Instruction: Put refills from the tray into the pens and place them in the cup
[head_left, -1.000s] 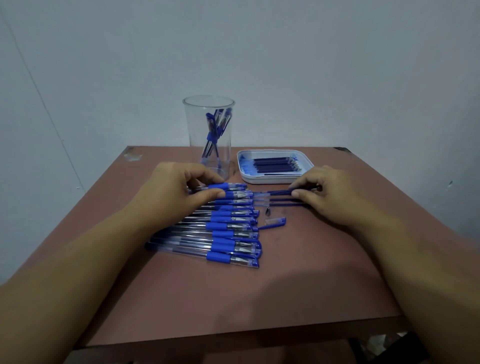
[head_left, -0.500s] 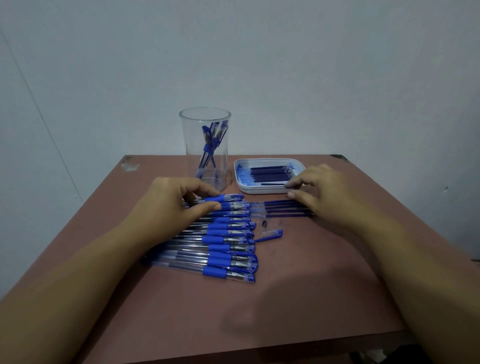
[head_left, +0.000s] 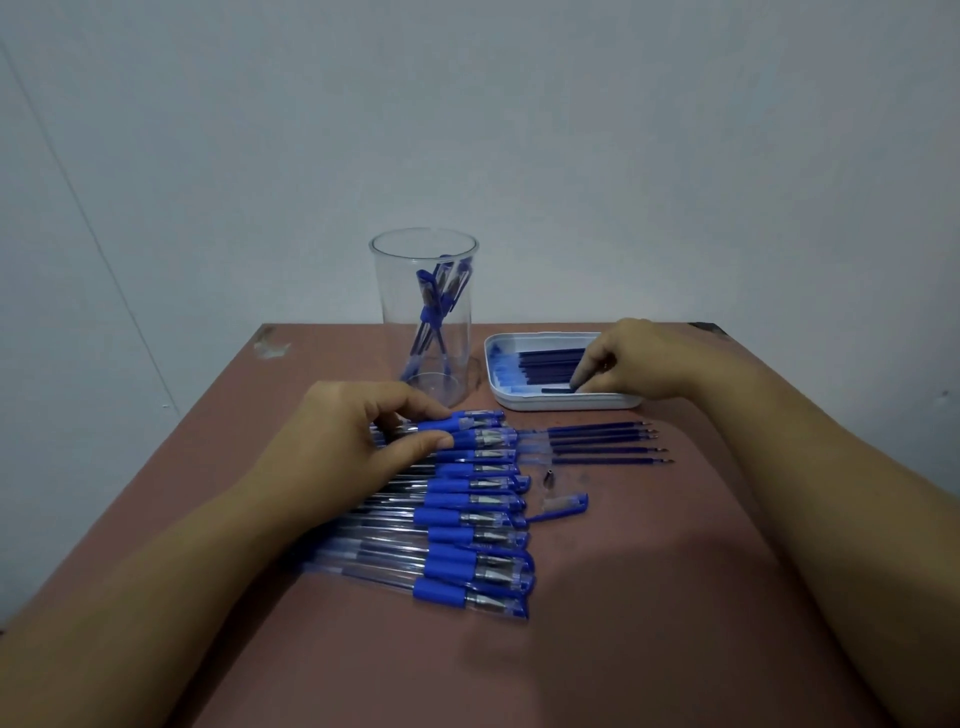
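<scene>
- left grip (head_left: 363, 441): thumb + index pinch top pen (head_left: 478, 418) of pen row (head_left: 467, 519), mid worktop (head_left: 623, 597).
- right grip (head_left: 639, 364): curled, fingertips pinch front refill (head_left: 556, 389) inside tray (head_left: 545, 402), far right.
- cup (head_left: 423, 312): upright, just left of tray, holds a few pens.
- loose refills (head_left: 602, 444), four, betw. row & tray; cap (head_left: 563, 505) nearby.

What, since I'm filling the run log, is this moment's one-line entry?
left hand: pinches far pen of row | right hand: touching refill in tray | cup: holds pens | stage: picking refill
</scene>
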